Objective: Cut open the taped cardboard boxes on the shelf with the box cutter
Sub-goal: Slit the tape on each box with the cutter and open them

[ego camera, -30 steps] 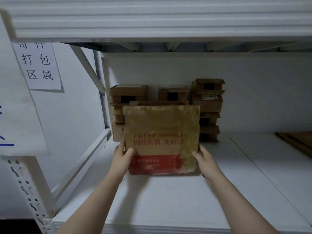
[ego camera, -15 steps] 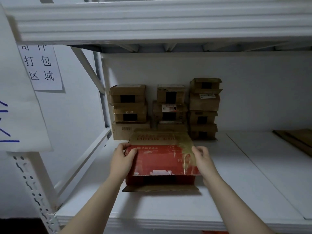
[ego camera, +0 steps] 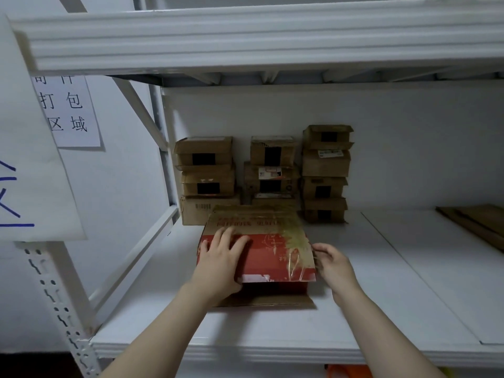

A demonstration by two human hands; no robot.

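White shelf [ego camera: 354, 309] carries the red box [ego camera: 272, 257] near its front; my left hand [ego camera: 221, 257] presses flat on top, right hand [ego camera: 332, 266] rests loose-fingered at its edge. No cutter visible; I judge cutting unstarted, stacked boxes [ego camera: 324, 173] waiting behind

The left grip [ego camera: 222, 257] presses flat on the red-and-brown box [ego camera: 272, 257] on the white shelf [ego camera: 381, 296]; the right grip [ego camera: 334, 264] touches its right edge. Small boxes [ego camera: 324, 173] stand stacked behind.
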